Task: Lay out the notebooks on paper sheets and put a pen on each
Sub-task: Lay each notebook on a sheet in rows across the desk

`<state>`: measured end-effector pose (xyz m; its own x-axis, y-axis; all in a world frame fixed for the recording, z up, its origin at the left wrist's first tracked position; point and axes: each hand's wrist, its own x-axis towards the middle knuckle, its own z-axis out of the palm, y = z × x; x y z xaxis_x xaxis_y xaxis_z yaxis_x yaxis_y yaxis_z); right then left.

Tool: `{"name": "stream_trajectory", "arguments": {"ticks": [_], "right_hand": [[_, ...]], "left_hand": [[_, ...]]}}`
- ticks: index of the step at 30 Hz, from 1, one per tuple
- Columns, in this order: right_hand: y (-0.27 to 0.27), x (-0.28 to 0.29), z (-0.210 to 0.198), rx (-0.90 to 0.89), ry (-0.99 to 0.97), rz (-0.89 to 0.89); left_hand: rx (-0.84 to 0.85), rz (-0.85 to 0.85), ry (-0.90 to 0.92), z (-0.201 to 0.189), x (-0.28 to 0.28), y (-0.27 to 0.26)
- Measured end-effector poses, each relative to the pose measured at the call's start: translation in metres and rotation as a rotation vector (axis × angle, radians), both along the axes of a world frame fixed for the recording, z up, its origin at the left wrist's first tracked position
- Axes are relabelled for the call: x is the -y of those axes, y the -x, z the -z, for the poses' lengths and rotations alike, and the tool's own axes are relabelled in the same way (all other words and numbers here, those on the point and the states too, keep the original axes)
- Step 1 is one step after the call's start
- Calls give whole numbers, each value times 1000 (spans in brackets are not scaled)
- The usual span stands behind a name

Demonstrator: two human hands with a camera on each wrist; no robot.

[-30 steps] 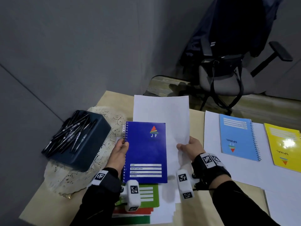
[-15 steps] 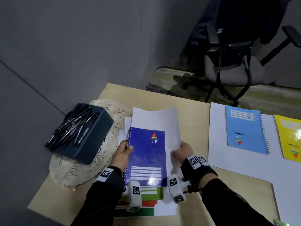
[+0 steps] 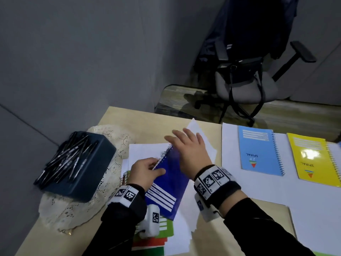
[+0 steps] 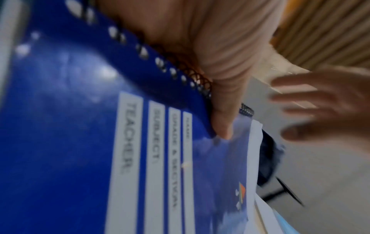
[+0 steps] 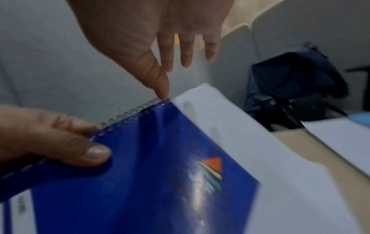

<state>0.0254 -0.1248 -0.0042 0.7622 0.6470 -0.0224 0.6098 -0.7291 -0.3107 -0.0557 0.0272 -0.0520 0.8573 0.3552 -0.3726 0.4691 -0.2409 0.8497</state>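
My left hand (image 3: 147,169) grips the dark blue spiral notebook (image 3: 170,185) at its wire edge, thumb on the cover (image 5: 96,152). The notebook lies tilted, its top pointing right, over a white sheet (image 3: 202,139) that is skewed too. My right hand (image 3: 186,145) hovers open over the notebook's top end, fingers spread; in the right wrist view its thumb tip (image 5: 163,93) touches the top spiral corner. Several black pens (image 3: 66,159) lie on a dark box at the left. A light blue notebook (image 3: 260,150) and a yellow one (image 3: 313,159) lie on sheets at the right, without pens.
Green and red notebooks (image 3: 166,230) are stacked under my left wrist, beside a pile of loose sheets (image 3: 142,150). The box (image 3: 88,174) stands on a lace doily (image 3: 55,206). An office chair (image 3: 245,85) stands beyond the table's far edge.
My right hand has let go of the sheet's right edge and moved up over the notebook's top, fingers spread. The notebook and sheet have swung to a tilt. My left hand keeps its grip.
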Motion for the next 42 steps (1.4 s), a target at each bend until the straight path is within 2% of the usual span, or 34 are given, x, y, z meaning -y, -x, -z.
{"name": "stream_trajectory", "arguments": {"ticks": [2, 4, 6, 8, 12, 13, 16, 18, 20, 21, 23, 25, 27, 30, 34, 37, 42], "right_hand": [[1, 0, -8, 9, 209, -97], [1, 5, -13, 19, 359, -114], [-2, 16, -16, -4, 404, -75], [-6, 30, -17, -49, 359, -14], [-19, 65, -20, -172, 57, 287], [-24, 75, -21, -229, -37, 388], [-39, 96, -19, -505, -494, 648], [-47, 99, -19, -671, -843, 754], [-57, 102, -13, -722, -1056, 833], [-63, 103, -6, -728, -1095, 878], [-75, 106, 15, -728, -1062, 965], [-86, 112, 45, -745, -964, 1027], [-93, 117, 69, -774, -857, 1075], [-101, 123, 90, -699, -649, 1116], [-109, 124, 91, -623, -393, 989], [-111, 127, 95, -555, -282, 888], [-100, 131, 102, -470, -45, 683]], "left_hand": [[18, 118, -171, -12, 15, -13], [25, 247, -332, -24, 28, -24], [11, 339, -444, -35, 40, -32], [36, 334, -516, -44, 48, -37], [353, 175, -603, -53, 45, -46], [382, 144, -600, -54, 42, -49], [366, 25, -493, -48, 37, -52], [389, -49, -414, -41, 38, -52], [335, -108, -325, -30, 39, -53], [258, -119, -274, -23, 39, -54], [82, -96, -202, -6, 39, -57], [-26, 1, -256, 13, 40, -57], [-65, 98, -313, 27, 44, -54], [-79, 247, -318, 46, 55, -50], [-151, 418, -517, 62, 70, -53], [-248, 528, -678, 63, 80, -55], [-323, 589, -773, 60, 85, -60]]}}
